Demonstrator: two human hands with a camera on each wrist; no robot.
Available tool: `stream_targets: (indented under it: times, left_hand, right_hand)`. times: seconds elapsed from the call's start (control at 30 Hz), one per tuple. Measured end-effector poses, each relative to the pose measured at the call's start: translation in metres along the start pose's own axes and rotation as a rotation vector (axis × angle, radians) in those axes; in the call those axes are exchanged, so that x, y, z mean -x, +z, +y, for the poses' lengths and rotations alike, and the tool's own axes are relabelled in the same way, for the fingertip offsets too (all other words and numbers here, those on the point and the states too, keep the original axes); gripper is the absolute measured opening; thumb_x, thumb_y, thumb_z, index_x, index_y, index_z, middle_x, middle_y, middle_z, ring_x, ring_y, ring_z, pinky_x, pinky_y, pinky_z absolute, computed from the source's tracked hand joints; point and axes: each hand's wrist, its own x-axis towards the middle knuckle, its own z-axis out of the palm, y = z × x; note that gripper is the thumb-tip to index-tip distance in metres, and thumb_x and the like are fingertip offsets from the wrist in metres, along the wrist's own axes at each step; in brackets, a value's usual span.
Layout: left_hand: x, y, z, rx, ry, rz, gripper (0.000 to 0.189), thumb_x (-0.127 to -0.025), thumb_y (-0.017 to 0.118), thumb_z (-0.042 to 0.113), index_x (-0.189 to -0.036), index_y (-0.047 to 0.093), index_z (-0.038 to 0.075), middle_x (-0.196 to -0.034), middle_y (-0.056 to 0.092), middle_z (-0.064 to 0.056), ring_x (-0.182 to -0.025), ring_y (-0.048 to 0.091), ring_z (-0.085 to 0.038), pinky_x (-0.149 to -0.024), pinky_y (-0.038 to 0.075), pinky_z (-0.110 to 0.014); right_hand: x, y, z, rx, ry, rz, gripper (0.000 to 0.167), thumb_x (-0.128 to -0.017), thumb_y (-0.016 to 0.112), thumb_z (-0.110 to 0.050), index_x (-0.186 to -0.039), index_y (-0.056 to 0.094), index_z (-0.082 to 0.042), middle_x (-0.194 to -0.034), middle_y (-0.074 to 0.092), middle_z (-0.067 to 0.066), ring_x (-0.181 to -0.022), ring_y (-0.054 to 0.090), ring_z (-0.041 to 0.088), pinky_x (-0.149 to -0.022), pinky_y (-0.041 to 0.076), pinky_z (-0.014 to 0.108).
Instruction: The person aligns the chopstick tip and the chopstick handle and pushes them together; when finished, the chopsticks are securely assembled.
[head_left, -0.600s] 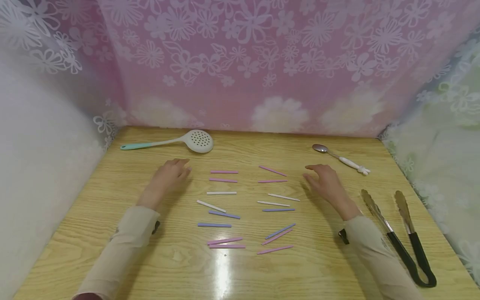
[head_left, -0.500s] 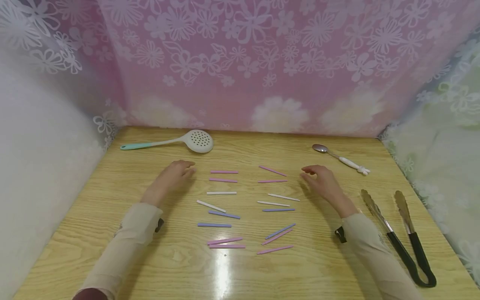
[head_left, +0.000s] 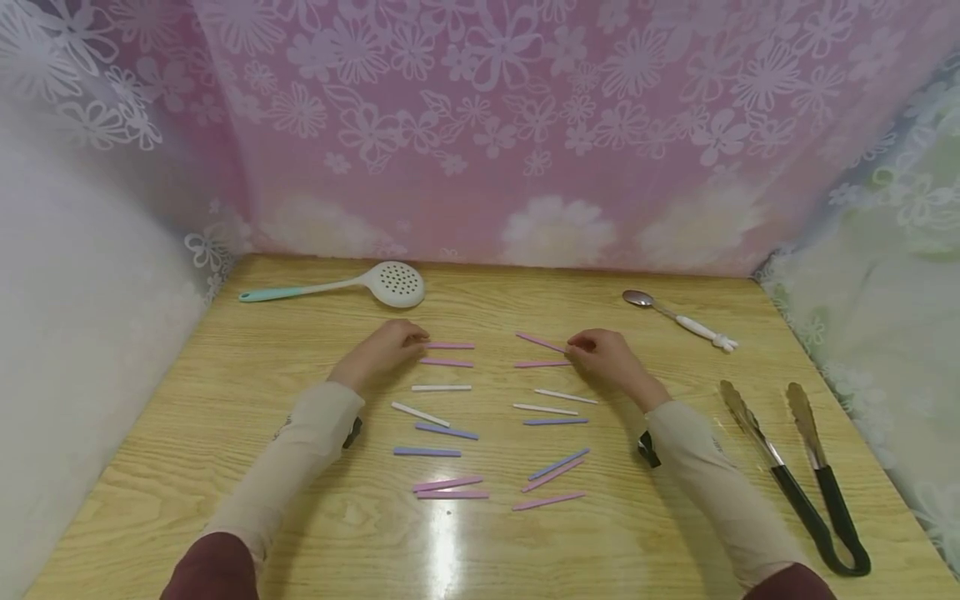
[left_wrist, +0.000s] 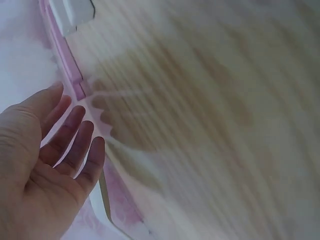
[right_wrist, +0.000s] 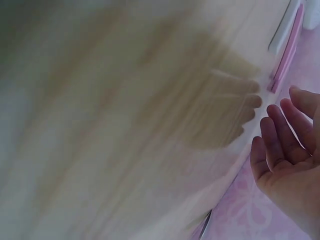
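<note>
Short thin sticks in pink, white and blue lie in two columns on the wooden table. In the head view my left hand [head_left: 386, 354] is at the left end of the farthest pink stick [head_left: 452, 346] of the left column. My right hand [head_left: 609, 360] is at the right end of the slanted pink stick [head_left: 538, 342] atop the right column. A second pink stick [head_left: 448, 363] and its counterpart, another pink stick [head_left: 538, 364], lie just nearer. In both wrist views the fingers are loosely bent, a small gap from the pink sticks [left_wrist: 67, 60], holding nothing.
A skimmer [head_left: 397, 285] with a mint handle lies at the back left. At the back right is a spoon [head_left: 696, 327] with a white handle. Black-handled tongs [head_left: 832, 508] lie spread at the right. Floral cloth [head_left: 450, 125] hangs around the table's sides.
Both hands have moved inward, the left hand rightward and the right hand leftward, until their fingers are at the outer ends of the far pink sticks. The sticks have not visibly moved.
</note>
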Motion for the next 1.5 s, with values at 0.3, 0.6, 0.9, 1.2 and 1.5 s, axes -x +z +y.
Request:
stream_targets:
  times: [0.3, 0.6, 0.9, 1.2, 1.5]
  left_hand:
    - [-0.017, 0.009, 0.001, -0.036, 0.043, -0.02, 0.028, -0.094, 0.06, 0.011, -0.116, 0.063, -0.005, -0.105, 0.065, -0.015, -0.098, 0.06, -0.026, -0.088, 0.05, -0.037]
    - [-0.021, 0.011, 0.003, -0.058, 0.034, -0.019, 0.02, -0.094, 0.059, 0.006, -0.109, 0.067, -0.003, -0.104, 0.065, -0.013, -0.099, 0.06, -0.026, -0.09, 0.05, -0.038]
    - [-0.018, 0.013, 0.008, -0.005, 0.006, -0.002, 0.019, -0.094, 0.059, 0.006, -0.109, 0.067, -0.002, -0.102, 0.067, -0.012, -0.095, 0.061, -0.022, -0.084, 0.052, -0.035]
    - [-0.011, 0.012, 0.027, 0.074, 0.022, 0.041, 0.021, -0.095, 0.058, 0.01, -0.113, 0.066, 0.003, -0.104, 0.064, -0.008, -0.095, 0.059, -0.02, -0.082, 0.051, -0.033]
    - [-0.006, 0.013, 0.033, 0.154, 0.045, 0.071, 0.021, -0.096, 0.056, 0.012, -0.114, 0.065, 0.006, -0.106, 0.064, -0.006, -0.097, 0.058, -0.019, -0.084, 0.051, -0.033]
  right_hand:
    - [-0.019, 0.012, -0.011, 0.048, -0.037, -0.044, 0.023, -0.091, 0.064, -0.015, -0.103, 0.068, 0.004, -0.094, 0.067, 0.015, -0.088, 0.062, 0.027, -0.081, 0.051, 0.043]
    - [-0.026, 0.016, -0.016, 0.093, -0.04, -0.071, 0.017, -0.092, 0.063, -0.011, -0.099, 0.069, 0.004, -0.091, 0.065, 0.015, -0.084, 0.059, 0.025, -0.077, 0.05, 0.042]
    - [-0.023, 0.018, -0.019, 0.089, -0.056, -0.076, 0.016, -0.091, 0.063, -0.009, -0.097, 0.069, 0.004, -0.088, 0.065, 0.013, -0.08, 0.059, 0.023, -0.074, 0.051, 0.039]
    - [-0.004, 0.011, -0.041, -0.047, -0.1, 0.025, 0.014, -0.09, 0.065, -0.009, -0.098, 0.068, 0.002, -0.091, 0.066, 0.013, -0.086, 0.062, 0.028, -0.08, 0.052, 0.042]
    - [0.009, 0.012, -0.067, -0.127, -0.165, 0.098, 0.01, -0.088, 0.067, -0.006, -0.095, 0.069, 0.001, -0.092, 0.066, 0.013, -0.088, 0.065, 0.03, -0.079, 0.054, 0.042]
